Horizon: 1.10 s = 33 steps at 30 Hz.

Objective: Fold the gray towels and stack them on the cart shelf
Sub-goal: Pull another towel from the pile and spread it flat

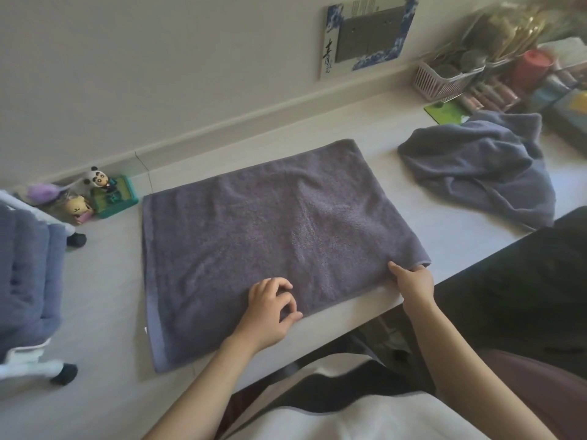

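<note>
Right hand (413, 282) pinching flat gray terry towel (270, 236) corner for folding; left hand (270, 308) fingers curling, gripping nothing, steadying near edge.

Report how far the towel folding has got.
Done: folded gray towels already lie stacked on the cart shelf at left. In hand: one towel lies spread flat on the table; the right hand pinches its near right corner, the left hand rests curled at its near edge. Left: a crumpled towel waits at right.
</note>
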Motion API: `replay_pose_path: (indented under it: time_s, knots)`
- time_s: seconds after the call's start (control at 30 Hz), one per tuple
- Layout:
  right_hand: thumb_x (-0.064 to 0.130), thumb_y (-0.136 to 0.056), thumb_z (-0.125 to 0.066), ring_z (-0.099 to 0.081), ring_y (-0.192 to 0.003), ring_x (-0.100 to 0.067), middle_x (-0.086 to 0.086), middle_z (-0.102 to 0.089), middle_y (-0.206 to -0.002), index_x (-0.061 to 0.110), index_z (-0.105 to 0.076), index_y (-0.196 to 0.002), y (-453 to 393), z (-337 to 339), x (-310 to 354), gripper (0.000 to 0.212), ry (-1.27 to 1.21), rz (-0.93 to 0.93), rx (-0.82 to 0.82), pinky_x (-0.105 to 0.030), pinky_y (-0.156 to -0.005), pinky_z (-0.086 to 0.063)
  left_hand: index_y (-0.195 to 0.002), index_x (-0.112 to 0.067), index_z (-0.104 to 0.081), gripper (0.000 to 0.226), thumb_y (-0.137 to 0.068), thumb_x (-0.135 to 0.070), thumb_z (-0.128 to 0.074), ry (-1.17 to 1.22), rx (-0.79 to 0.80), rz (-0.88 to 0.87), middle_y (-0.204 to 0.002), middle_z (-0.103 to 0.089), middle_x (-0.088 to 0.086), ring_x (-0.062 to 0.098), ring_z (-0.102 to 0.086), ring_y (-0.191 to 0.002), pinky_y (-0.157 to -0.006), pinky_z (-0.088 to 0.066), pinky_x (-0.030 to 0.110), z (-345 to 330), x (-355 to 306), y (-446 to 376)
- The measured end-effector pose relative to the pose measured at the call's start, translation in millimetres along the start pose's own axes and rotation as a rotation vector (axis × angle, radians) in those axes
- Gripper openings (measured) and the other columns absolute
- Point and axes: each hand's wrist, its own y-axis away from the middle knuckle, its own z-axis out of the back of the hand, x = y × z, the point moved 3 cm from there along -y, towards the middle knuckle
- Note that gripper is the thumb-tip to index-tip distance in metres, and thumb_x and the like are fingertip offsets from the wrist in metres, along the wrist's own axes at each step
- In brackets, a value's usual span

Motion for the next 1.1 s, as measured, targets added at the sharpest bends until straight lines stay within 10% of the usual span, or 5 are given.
replay_pose_path:
  time_s: [0.13, 0.33, 0.73, 0.97, 1.1]
  knots:
    - [0.022, -0.089, -0.063, -0.056, -0.065, -0.016, -0.002, -0.054, -0.077, 0.008, -0.051, -0.094, -3.0, 4.0, 0.2, 0.019, -0.028, 0.015, -0.065, -0.026, -0.059, -0.046, -0.11, -0.021, -0.065, 0.035, -0.087, -0.036, -0.045, -0.083, -0.152, 0.092, -0.122, -0.057, 0.004, 0.018, -0.044, -0.114, -0.098, -0.036, 0.045, 3.8, 1.6, -11.2]
    - [0.026, -0.087, -0.066, -0.052, -0.06, -0.02, -0.009, -0.057, -0.07, 0.011, -0.045, -0.065, -12.2, 14.6, -5.7, 0.034, 0.068, 0.046, -0.139, -0.028, -0.053, -0.041, -0.145, -0.021, -0.034, 0.057, -0.098, -0.048, -0.016, -0.412, 0.105, 0.249, -0.152, -0.031, 0.013, 0.032, -0.029, -0.14, -0.111, -0.013, 0.05, -8.2, 17.5, -4.7]
    - [0.03, -0.078, -0.074, -0.038, -0.123, -0.028, -0.008, -0.043, -0.133, 0.022, -0.051, -0.125, -30.1, 22.7, 1.7, 0.053, 0.426, 0.274, -0.266, -0.045, -0.105, -0.033, -0.144, -0.014, -0.039, 0.063, -0.091, -0.046, -0.029, -0.33, 0.028, 0.242, -0.153, -0.028, 0.017, 0.03, -0.026, -0.142, -0.115, -0.005, 0.043, -14.4, -7.5, -53.1]
    - [0.049, -0.089, -0.052, -0.051, -0.114, -0.03, -0.007, -0.06, -0.12, 0.018, -0.052, -0.126, -58.7, 14.3, 33.7, 0.049, 0.65, 0.295, -0.133, -0.042, -0.098, -0.038, -0.151, -0.018, -0.018, 0.075, -0.086, -0.053, -0.006, -0.329, 0.053, 0.266, -0.159, -0.008, 0.008, 0.024, -0.004, -0.147, -0.117, 0.006, 0.04, -24.7, -13.5, -108.9]
    - [0.053, -0.09, -0.044, -0.053, -0.08, -0.028, -0.001, -0.055, -0.073, 0.02, -0.052, -0.076, -89.7, -2.6, 66.8, 0.037, 0.572, 0.243, -0.017, -0.03, -0.061, -0.036, -0.152, -0.017, -0.005, 0.077, -0.084, -0.054, -0.003, -0.333, 0.064, 0.351, -0.16, -0.003, 0.005, 0.02, 0.001, -0.147, -0.117, 0.009, 0.039, -23.8, -4.9, -130.7]
